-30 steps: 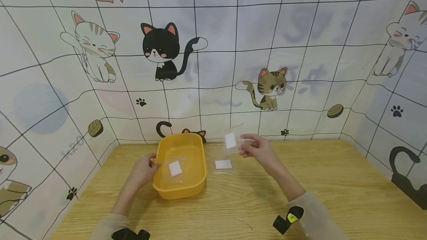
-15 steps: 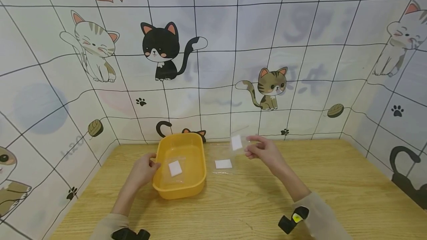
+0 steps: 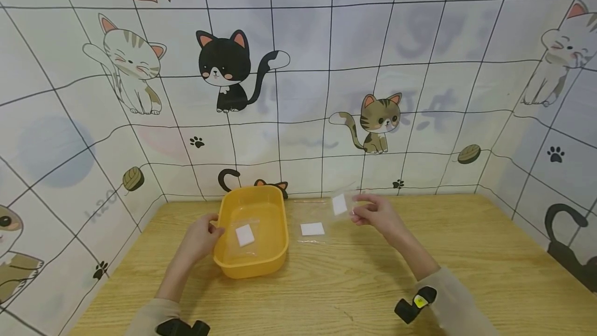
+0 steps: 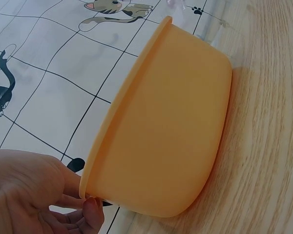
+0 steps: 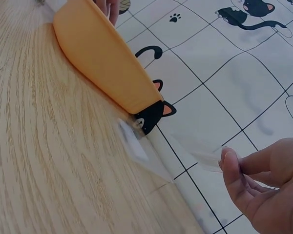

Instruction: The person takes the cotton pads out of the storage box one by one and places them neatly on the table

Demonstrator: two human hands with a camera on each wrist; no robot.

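A yellow plastic tub stands on the table, left of centre. My left hand pinches its left rim between thumb and fingers, as the left wrist view shows on the orange-looking wall. Inside the tub lies a clear plastic bag with a white rectangular piece in it. A similar clear bag with a white piece lies flat just right of the tub. Above the table, farther right, my right hand pinches a third clear bag by its edge; the right wrist view catches its film at the fingertips.
A wood-grain table spreads under everything. Behind it rises a white wall covering with grid lines and cartoon cats, also along both sides. Black wrist cameras sit on the forearms.
My right hand has moved right and slightly down, carrying the held bag away from the tub. The left hand, the tub and the other two bags have stayed in place.
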